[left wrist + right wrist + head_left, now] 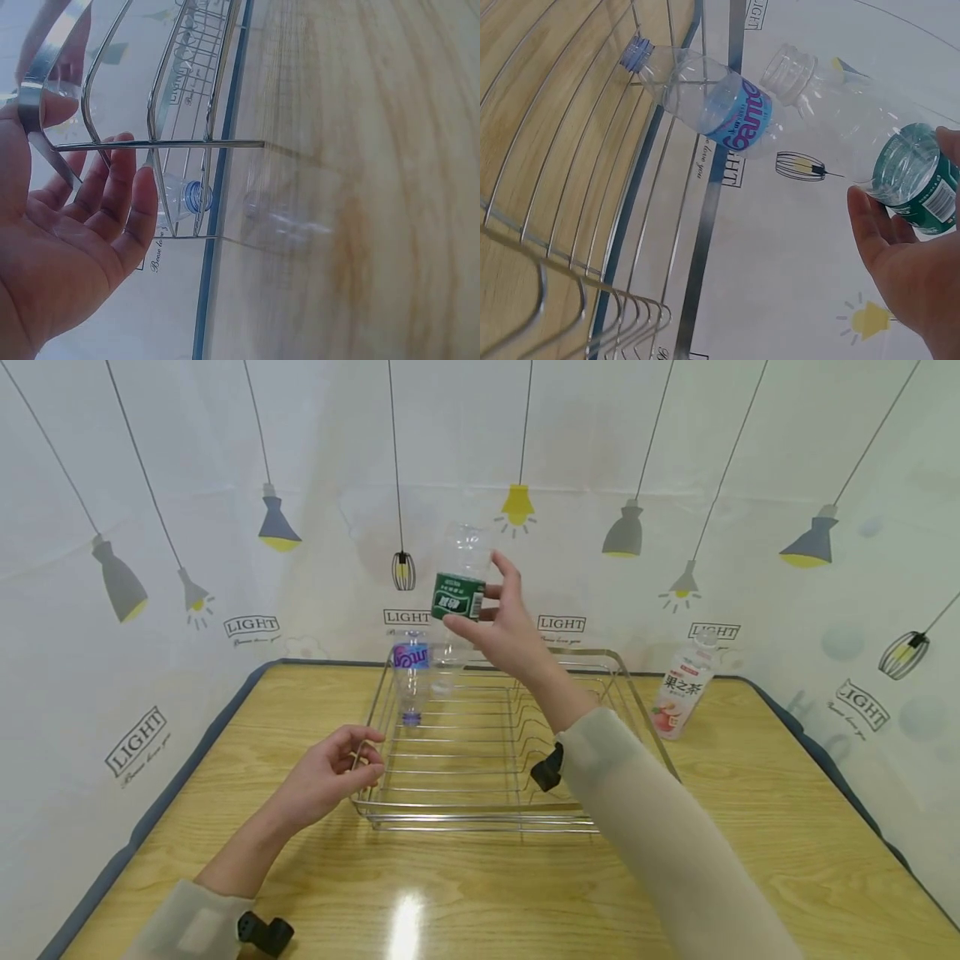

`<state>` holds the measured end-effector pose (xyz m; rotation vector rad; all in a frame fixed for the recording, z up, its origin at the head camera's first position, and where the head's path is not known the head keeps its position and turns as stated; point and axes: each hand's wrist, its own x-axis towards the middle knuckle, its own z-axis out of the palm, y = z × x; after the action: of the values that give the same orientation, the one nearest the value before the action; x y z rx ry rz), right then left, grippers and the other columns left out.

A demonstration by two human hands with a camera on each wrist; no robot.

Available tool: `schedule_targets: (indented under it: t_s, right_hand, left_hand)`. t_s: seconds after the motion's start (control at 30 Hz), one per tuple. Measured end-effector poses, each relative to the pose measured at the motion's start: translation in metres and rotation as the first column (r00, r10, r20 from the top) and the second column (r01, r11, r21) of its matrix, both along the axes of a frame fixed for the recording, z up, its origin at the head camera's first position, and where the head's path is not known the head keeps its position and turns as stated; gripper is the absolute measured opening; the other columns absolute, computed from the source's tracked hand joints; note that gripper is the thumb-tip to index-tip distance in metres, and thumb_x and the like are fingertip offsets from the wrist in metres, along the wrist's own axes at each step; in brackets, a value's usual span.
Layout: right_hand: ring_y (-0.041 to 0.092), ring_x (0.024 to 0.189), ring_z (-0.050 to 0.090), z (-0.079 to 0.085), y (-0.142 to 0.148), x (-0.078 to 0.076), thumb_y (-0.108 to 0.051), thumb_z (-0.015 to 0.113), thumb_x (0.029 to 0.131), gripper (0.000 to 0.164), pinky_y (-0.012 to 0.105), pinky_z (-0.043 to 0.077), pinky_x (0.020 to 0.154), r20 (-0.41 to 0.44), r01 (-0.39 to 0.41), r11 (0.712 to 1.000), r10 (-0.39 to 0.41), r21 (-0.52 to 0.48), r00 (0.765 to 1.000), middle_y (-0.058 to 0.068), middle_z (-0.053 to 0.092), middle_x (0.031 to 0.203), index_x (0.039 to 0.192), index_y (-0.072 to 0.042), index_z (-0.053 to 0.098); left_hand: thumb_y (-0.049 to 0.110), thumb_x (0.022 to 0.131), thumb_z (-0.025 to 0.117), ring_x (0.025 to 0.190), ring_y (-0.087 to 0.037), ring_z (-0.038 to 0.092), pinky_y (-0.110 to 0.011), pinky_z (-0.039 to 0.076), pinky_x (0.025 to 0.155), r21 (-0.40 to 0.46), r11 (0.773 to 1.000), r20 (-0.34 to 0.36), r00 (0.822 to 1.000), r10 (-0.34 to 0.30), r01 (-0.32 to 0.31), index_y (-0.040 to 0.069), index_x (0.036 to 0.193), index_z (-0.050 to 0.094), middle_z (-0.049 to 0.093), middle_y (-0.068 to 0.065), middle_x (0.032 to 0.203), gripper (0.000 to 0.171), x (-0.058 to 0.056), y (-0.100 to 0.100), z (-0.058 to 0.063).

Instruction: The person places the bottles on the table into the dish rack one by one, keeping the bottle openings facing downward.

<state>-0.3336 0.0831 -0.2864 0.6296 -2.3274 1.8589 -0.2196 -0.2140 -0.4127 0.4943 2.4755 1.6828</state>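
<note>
My right hand (pixel 510 618) grips a clear plastic bottle with a green label (pixel 457 596), its neck pointing down above the back of the wire dish rack (pixel 465 771). In the right wrist view that bottle's uncapped neck (pixel 789 73) shows beside a second bottle. This second one, a clear bottle with a blue and purple label (pixel 411 658), stands cap down at the rack's back left. By the rack's left front corner is my left hand (pixel 330 772), its fingers (pixel 120 184) loosely bent beside the metal rim and a gap between thumb and fingers. Whether it touches the rim is unclear.
To the right of the rack stands a pinkish-white peach tea bottle (pixel 682 685), leaning a little. The wooden table (pixel 450 893) ends at a dark blue edge, with a lamp-printed backdrop (pixel 330 468) around it. Bent wire dividers (pixel 536 727) rise inside the rack.
</note>
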Motion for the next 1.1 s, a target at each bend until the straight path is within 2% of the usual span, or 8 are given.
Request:
schedule_targets:
  t_s: [0.17,0.37,0.6,0.87,1.1]
  right_hand:
    - [0.032,0.126,0.067,-0.007,-0.010,-0.013,-0.023,0.085,0.097,0.114,0.053,0.062,0.104,0.023,-0.009,0.999,0.010,-0.041,1.000,0.017,0.046,0.153,0.175,-0.036,0.003]
    - [0.031,0.126,0.067,-0.016,-0.016,-0.023,-0.021,0.084,0.098,0.113,0.046,0.063,0.099,0.026,-0.001,0.997,0.003,-0.075,1.000,0.016,0.047,0.155,0.175,-0.038,0.004]
    - [0.030,0.127,0.065,-0.037,-0.012,-0.033,-0.024,0.081,0.100,0.105,0.049,0.060,0.106,0.054,0.072,0.990,-0.066,-0.118,0.996,0.015,0.047,0.154,0.174,-0.044,0.009]
    - [0.033,0.130,0.063,-0.052,-0.004,-0.037,-0.024,0.081,0.099,0.105,0.056,0.056,0.112,0.096,0.100,0.985,-0.087,-0.138,0.992,0.016,0.046,0.156,0.174,-0.044,0.010]
    - [0.033,0.128,0.065,-0.061,-0.007,-0.035,-0.024,0.082,0.098,0.106,0.057,0.057,0.110,0.110,0.095,0.988,-0.082,-0.120,0.990,0.016,0.049,0.154,0.174,-0.044,0.010]
  left_hand:
    - [0.013,0.106,0.070,0.098,-0.018,0.070,-0.030,0.061,0.085,0.004,1.000,0.014,1.000,-0.006,0.006,0.004,0.147,0.056,0.067,-0.014,0.118,0.044,-0.001,0.000,0.000]
    - [0.012,0.106,0.070,0.098,-0.018,0.069,-0.030,0.060,0.084,0.017,1.000,0.010,1.000,-0.019,0.019,0.002,0.146,0.055,0.067,-0.016,0.118,0.045,0.000,-0.001,0.002]
    - [0.014,0.106,0.071,0.101,-0.019,0.070,-0.030,0.060,0.085,0.001,1.000,0.027,0.999,-0.022,0.022,0.001,0.148,0.054,0.067,-0.014,0.119,0.047,0.000,-0.001,0.003]
    - [0.013,0.106,0.071,0.099,-0.018,0.069,-0.029,0.059,0.083,0.001,1.000,0.008,1.000,-0.030,0.030,0.001,0.148,0.055,0.067,-0.016,0.119,0.046,-0.001,0.000,0.005]
    - [0.012,0.106,0.070,0.099,-0.017,0.069,-0.028,0.058,0.082,0.000,1.000,0.011,0.999,-0.030,0.030,-0.002,0.149,0.053,0.067,-0.019,0.120,0.048,0.000,0.000,0.005]
